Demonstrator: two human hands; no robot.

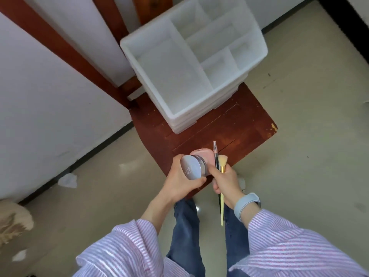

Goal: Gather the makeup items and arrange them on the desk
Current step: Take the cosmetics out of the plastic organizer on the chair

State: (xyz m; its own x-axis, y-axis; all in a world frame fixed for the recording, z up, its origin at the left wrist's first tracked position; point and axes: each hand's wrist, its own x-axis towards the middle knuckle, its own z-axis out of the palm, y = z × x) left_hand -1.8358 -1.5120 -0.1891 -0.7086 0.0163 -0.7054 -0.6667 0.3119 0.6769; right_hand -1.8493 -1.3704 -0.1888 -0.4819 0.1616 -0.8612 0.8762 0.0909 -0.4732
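Left hand [182,181]: fingers curled round a round powder jar [192,167] with a silver lid, thumb under its lower edge. Just beyond the jar, between the two sets of fingers, a pink compact [201,156] shows; which hand bears it cannot be told. Right hand [225,181]: fingers closed round a dark pencil [215,156] and a yellow-handled brush [222,162], tips projecting above the fingers, handles trailing below the wrist. Beyond the fingers, a white compartmented organiser [191,62] stands on a red-brown wooden bench [235,126].
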